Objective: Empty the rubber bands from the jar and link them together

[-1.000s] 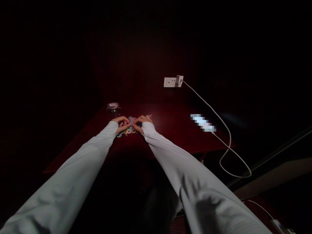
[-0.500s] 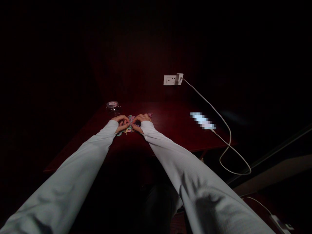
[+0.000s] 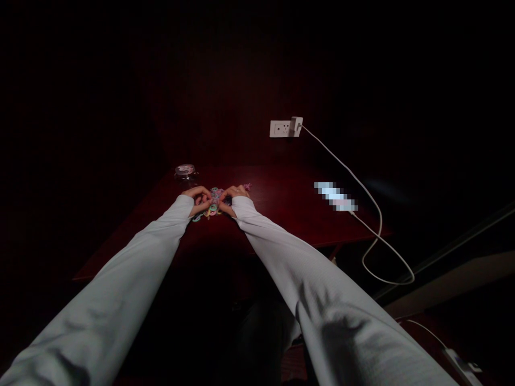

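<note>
Several small pastel rings that look like hair ties (image 3: 212, 212) lie in a loose pile on the dark red table, under and between my hands. My left hand (image 3: 197, 198) is closed in a pinch at the left of the pile. From the right, my right hand (image 3: 233, 197) pinches too, its fingertips near the left ones. A pinkish hair tie (image 3: 216, 201) seems to be between them, too small to make out fully. Beyond my right fingers lies a pink bunch of the same kind (image 3: 247, 187).
A clear round jar (image 3: 185, 171) stands behind my left hand. To the right lies a blurred-out phone (image 3: 335, 196), its white cable (image 3: 378, 214) running to a charger (image 3: 296, 125) in the wall socket (image 3: 278, 128). The table's (image 3: 289, 225) front edge is near my forearms.
The fingertips of both hands have drawn slightly apart, showing more of the pinkish tie between them. The whole view has shifted a little as the camera moved.
</note>
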`<state>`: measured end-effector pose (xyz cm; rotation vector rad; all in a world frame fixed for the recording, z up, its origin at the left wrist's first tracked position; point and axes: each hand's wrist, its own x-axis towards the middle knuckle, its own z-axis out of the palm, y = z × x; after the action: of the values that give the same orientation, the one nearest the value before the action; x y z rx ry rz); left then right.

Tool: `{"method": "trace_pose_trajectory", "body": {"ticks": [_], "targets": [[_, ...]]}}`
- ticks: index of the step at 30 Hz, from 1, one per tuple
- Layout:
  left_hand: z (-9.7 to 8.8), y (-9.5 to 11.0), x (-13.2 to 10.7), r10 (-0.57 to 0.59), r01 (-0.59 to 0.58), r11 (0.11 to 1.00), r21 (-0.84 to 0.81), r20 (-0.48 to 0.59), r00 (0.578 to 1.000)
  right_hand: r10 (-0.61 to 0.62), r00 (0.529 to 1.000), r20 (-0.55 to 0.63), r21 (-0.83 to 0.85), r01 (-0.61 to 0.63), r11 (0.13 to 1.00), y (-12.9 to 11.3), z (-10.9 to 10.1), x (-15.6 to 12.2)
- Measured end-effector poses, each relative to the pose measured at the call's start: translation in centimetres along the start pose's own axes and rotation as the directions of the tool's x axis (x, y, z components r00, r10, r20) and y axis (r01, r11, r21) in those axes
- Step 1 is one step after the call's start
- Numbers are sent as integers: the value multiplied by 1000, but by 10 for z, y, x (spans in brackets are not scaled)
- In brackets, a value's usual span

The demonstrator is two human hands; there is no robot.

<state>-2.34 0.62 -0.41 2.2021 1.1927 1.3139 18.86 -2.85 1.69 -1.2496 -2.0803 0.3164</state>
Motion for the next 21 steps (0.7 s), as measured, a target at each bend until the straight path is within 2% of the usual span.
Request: {"method": "trace_pose_trajectory", "body": {"ticks": [11, 21], "targets": [[-8, 26, -9, 51, -55, 997, 58, 69, 996, -38, 999, -22, -22, 37, 999, 5, 3, 2], [-8, 29, -9, 48, -52, 996, 66, 56, 997, -44, 999, -25, -16, 44, 999, 4, 3, 1]]}}
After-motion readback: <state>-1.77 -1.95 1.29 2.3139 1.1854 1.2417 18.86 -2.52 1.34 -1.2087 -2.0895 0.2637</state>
